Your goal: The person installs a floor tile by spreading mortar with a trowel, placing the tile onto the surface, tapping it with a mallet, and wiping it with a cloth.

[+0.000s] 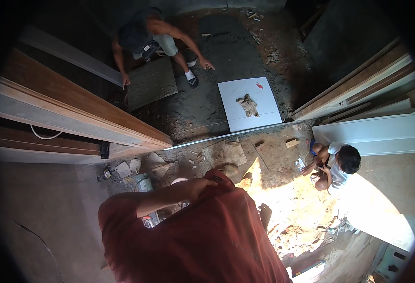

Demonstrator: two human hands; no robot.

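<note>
My left arm bends across my red shirt (195,240) at the lower centre. My left hand (201,185) grips a bunched part of the red fabric near its upper edge, its fingertips partly hidden. My right hand cannot be seen. Beyond me lies dusty, broken flooring with scattered tile pieces (231,153) and a pale bucket (142,184), partly hidden by my arm.
A person (143,35) bends beside a grey square slab (153,82) on wet mortar. A white tile (235,87) carries a crumpled rag (247,106). Another person (339,170) squats at right by white panels (367,132). Wooden door frames (75,104) flank the threshold.
</note>
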